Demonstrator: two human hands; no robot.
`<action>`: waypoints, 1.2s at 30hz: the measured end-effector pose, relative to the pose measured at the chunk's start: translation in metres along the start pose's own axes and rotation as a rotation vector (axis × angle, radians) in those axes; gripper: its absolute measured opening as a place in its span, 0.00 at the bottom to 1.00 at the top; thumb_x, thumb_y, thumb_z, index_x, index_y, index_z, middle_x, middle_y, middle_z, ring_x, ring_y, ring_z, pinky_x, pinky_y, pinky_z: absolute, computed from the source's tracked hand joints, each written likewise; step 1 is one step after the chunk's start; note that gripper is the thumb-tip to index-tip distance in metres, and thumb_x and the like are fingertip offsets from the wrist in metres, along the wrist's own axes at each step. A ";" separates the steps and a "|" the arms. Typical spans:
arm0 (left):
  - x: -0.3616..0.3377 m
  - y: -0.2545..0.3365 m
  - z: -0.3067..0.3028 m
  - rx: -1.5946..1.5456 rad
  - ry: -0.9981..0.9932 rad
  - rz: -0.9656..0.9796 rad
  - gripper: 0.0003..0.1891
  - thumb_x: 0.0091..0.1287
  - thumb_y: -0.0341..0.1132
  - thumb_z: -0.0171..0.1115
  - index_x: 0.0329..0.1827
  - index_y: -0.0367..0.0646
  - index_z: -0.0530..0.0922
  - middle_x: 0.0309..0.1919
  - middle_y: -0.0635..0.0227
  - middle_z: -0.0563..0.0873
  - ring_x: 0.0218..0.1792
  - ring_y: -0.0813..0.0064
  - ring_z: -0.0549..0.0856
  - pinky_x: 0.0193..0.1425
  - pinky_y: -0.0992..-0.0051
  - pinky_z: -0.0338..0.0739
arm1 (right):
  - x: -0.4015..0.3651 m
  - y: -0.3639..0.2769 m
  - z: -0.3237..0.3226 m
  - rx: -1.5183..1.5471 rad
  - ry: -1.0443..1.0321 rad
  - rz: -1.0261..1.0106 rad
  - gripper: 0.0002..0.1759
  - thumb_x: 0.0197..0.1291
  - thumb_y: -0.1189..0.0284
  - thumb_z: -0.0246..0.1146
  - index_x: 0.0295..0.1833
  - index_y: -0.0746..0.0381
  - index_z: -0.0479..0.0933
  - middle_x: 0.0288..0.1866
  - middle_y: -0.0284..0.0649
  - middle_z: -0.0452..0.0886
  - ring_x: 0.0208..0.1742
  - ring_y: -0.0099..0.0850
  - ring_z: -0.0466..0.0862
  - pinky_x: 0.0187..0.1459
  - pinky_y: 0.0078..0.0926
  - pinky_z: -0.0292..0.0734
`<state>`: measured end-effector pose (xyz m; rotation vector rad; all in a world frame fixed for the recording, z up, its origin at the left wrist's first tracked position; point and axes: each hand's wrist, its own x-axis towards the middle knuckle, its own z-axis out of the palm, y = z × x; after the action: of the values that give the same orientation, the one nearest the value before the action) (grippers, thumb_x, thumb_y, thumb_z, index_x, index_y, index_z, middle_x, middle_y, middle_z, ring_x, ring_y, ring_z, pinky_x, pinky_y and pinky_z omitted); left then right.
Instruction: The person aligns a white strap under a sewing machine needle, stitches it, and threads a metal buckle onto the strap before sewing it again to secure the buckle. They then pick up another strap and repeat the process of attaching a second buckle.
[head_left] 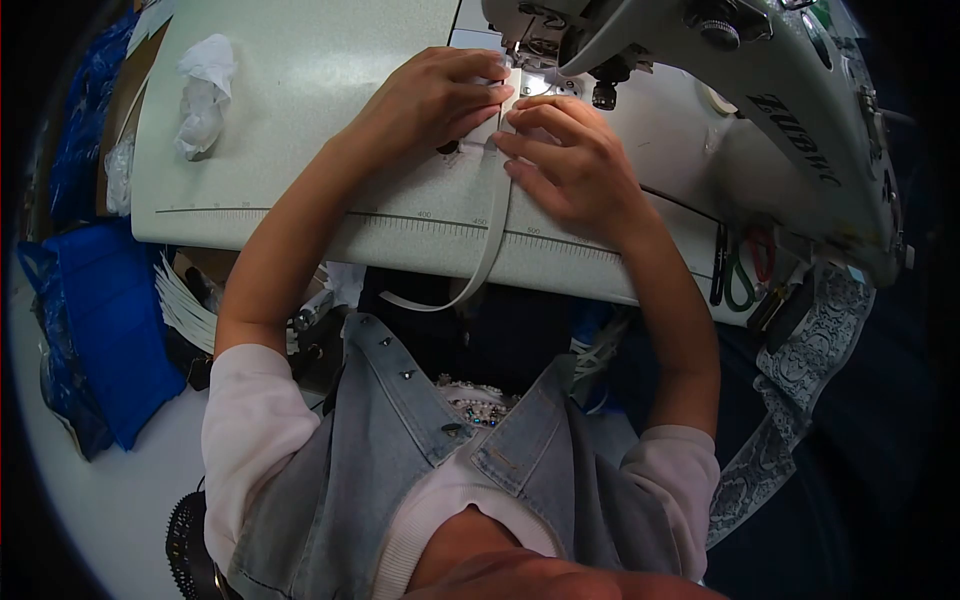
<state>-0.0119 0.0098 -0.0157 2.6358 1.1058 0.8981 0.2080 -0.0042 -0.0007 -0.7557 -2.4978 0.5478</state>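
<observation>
A narrow white strip (496, 215), like elastic or tape, runs from under the sewing machine's needle area down over the table's front edge, its free end curling to the left. My left hand (445, 100) is closed, its fingertips pressing the left side of the strip close to the presser foot. On the other side, my right hand (572, 155) pinches the strip with bent fingers, just in front of the needle plate (548, 86). The sewing machine (690, 60) stands directly beyond both hands, its lamp lighting the spot. The fingers partly hide the strip's upper end.
Crumpled white material (206, 90) lies on the left of the sewing table (290, 180). Scissors (742, 280) and other tools sit at its right front corner, beside hanging patterned lace (815, 340). A blue bag (105, 330) and a bundle of white strips (185, 310) are below left.
</observation>
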 end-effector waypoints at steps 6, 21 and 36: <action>0.019 -0.011 -0.014 -0.345 -0.171 -0.373 0.08 0.59 0.28 0.63 0.41 0.40 0.84 0.41 0.62 0.85 0.46 0.62 0.83 0.54 0.68 0.76 | -0.001 -0.002 -0.002 -0.135 -0.016 0.056 0.14 0.56 0.69 0.62 0.49 0.57 0.82 0.51 0.39 0.78 0.56 0.36 0.75 0.56 0.37 0.69; 0.111 -0.106 0.049 -0.677 0.248 -0.606 0.16 0.55 0.33 0.67 0.45 0.35 0.77 0.39 0.58 0.86 0.40 0.60 0.86 0.46 0.62 0.80 | 0.020 0.001 -0.005 0.114 -0.074 0.118 0.09 0.53 0.74 0.65 0.40 0.62 0.82 0.41 0.41 0.80 0.38 0.34 0.83 0.41 0.28 0.79; 0.061 -0.067 -0.007 -1.388 0.426 -0.745 0.12 0.68 0.29 0.58 0.51 0.34 0.76 0.45 0.58 0.84 0.48 0.68 0.84 0.58 0.68 0.79 | 0.015 0.010 -0.004 0.225 -0.096 0.154 0.10 0.55 0.73 0.66 0.44 0.58 0.82 0.44 0.37 0.79 0.37 0.29 0.82 0.31 0.23 0.79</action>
<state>-0.0227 0.0991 -0.0046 0.8660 0.8556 1.3218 0.2032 0.0137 0.0021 -0.8545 -2.4217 0.9224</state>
